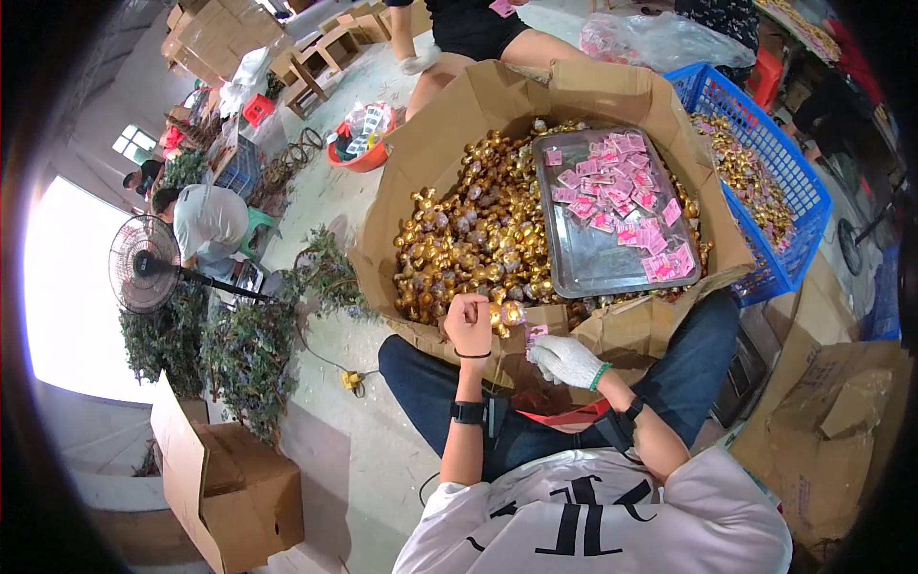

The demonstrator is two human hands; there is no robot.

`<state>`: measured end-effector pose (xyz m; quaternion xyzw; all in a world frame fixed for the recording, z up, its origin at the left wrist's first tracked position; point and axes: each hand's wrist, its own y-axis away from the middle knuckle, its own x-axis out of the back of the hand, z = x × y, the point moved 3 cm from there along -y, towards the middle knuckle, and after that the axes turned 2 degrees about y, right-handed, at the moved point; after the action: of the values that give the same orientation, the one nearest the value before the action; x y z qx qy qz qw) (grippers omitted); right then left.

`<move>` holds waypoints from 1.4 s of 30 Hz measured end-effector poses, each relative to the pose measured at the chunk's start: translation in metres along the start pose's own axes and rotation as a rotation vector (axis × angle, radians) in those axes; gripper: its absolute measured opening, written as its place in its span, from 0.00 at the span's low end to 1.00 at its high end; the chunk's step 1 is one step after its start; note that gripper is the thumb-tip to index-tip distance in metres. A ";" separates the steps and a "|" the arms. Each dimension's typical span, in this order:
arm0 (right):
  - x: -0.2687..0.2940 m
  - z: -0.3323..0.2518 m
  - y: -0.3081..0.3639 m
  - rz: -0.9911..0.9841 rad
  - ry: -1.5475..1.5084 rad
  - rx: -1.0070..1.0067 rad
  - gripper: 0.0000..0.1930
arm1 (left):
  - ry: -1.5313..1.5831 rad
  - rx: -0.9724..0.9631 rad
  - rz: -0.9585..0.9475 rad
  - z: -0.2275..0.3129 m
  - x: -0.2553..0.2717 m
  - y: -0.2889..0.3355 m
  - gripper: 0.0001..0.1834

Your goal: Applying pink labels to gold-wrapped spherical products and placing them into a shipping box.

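Observation:
My left hand point(469, 325), bare, is closed in a pinch on a small shiny gold figure point(509, 314) just above the near edge of the big cardboard box point(459, 81). Beside it my right hand point(566, 362), in a white knitted glove with a green cuff, pinches a small pink card point(536, 337) close to the figure. Whether card and figure are joined I cannot tell. Many similar gold figures point(464, 225) fill the box. On top of them rests a metal tray point(574, 273) with a loose pile of pink cards point(612, 177).
A blue plastic crate point(798, 244) with more gold pieces stands right of the box. Another person's gloved hand point(421, 62) shows across it. At left are a black fan point(143, 263), an open carton point(249, 478) and an orange basin point(361, 158). Flattened cardboard point(822, 421) lies right.

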<state>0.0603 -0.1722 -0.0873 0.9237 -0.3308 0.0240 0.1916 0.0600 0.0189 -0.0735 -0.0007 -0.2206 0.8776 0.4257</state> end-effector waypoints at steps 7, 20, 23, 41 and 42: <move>-0.001 -0.008 0.011 -0.037 0.170 0.048 0.15 | 0.312 0.197 0.150 0.011 0.009 0.002 0.05; 0.034 -0.100 0.096 0.545 0.287 0.544 0.07 | 0.141 0.307 0.086 0.050 0.034 0.084 0.06; 0.043 -0.066 0.104 0.467 0.223 0.460 0.05 | 0.560 0.698 -0.006 0.039 0.017 0.101 0.06; 0.023 0.062 0.081 -0.201 0.614 0.561 0.07 | 0.308 0.483 -0.408 0.006 -0.022 0.116 0.04; 0.022 0.063 0.079 -0.177 0.639 0.602 0.10 | 0.319 0.474 -0.369 0.005 -0.021 0.112 0.04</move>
<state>0.0237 -0.2646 -0.1153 0.9093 -0.1531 0.3869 0.0083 -0.0114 -0.0590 -0.1162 0.0007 0.0624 0.8016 0.5946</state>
